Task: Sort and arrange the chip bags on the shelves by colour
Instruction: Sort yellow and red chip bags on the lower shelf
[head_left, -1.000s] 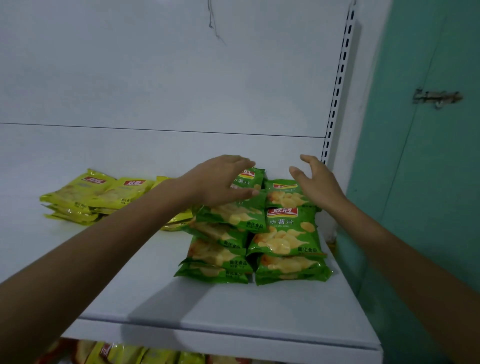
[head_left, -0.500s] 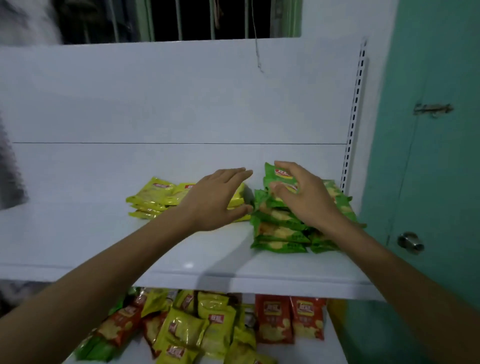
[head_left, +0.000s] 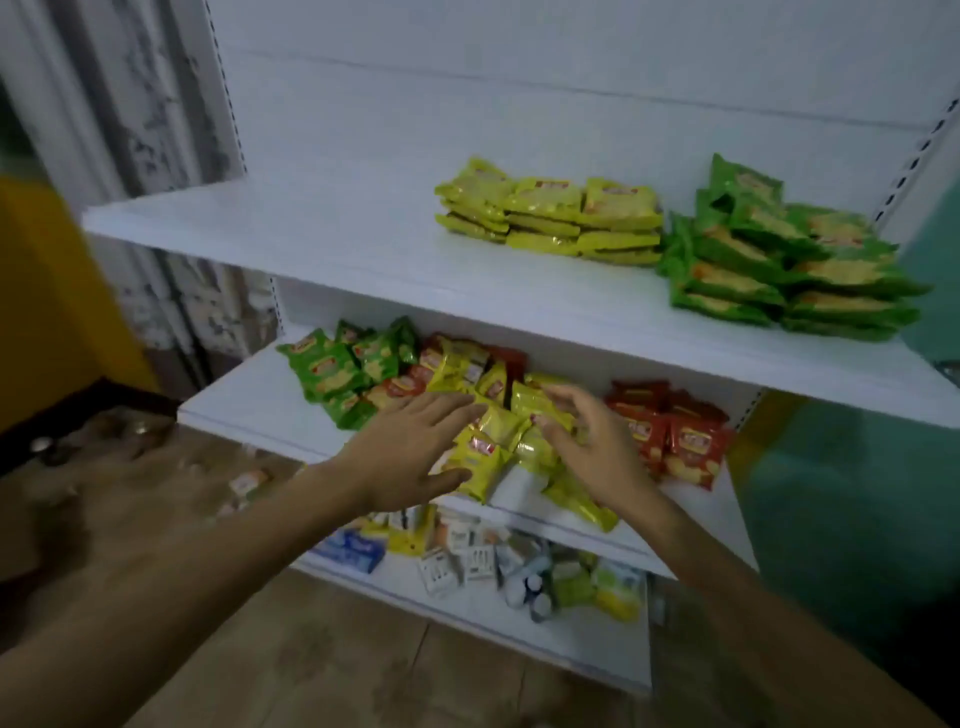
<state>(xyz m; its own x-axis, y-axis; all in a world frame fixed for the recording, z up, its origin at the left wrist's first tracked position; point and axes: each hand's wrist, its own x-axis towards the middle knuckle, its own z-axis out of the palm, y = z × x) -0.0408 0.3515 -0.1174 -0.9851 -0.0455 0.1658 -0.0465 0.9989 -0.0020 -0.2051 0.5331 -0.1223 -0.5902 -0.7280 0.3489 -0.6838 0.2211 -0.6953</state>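
Change: both hands are off the green stack (head_left: 779, 260) on the top shelf (head_left: 311, 244). Half a second ago the right hand gripped its top bag; now both are down at the middle shelf (head_left: 244, 400), and the view tilts down with them.

Left hand (head_left: 410, 452): flat, fingers straight, holds nothing. Right hand (head_left: 592, 452): fingers loosely spread, nothing held. Its fingertips are over a yellow bag; contact cannot be told because of blur.

Between the hands lie loose yellow bags (head_left: 483, 447), unsorted. The green stack sits at 2 o'clock in view, with the yellow stack (head_left: 550, 218) just beside it at its 9 o'clock. Loose green bags (head_left: 332, 369) are at 10 o'clock of the left hand, red bags (head_left: 675, 431) at 3 o'clock of the right.

Judgement: the green stack looks settled and yellow bags are probably the next pick. Much sorting is left.
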